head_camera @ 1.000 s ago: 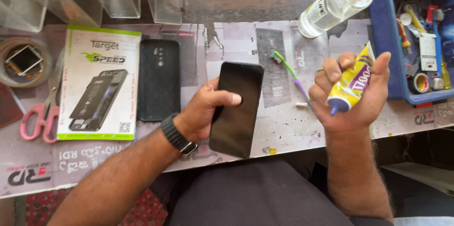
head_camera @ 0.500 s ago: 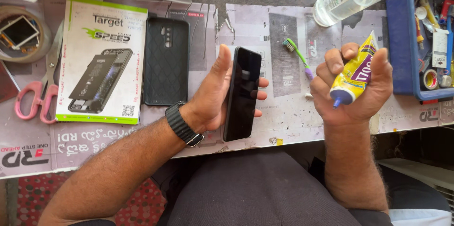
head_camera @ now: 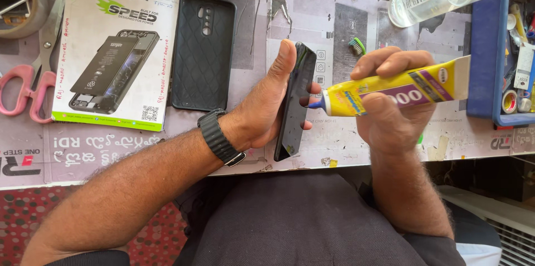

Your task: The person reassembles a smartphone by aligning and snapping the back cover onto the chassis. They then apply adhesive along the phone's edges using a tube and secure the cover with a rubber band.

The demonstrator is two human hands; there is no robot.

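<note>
Left hand (head_camera: 262, 107) gripping phone (head_camera: 294, 101) on edge over bench (head_camera: 356, 138) front, right hand (head_camera: 390, 104) squeezing glue tube (head_camera: 390, 90), nozzle at phone's rim; too hard a squeeze likely smearing glue onto the screen.

The black phone (head_camera: 293, 101) is slim and dark, turned on edge so that its thin side faces up, its length running from the tabletop's near edge toward the far edge. It is lifted off the tabletop, above its near edge. The yellow glue tube (head_camera: 390, 88) lies nearly level, its blue nozzle tip touching the phone's side about midway along.
</note>
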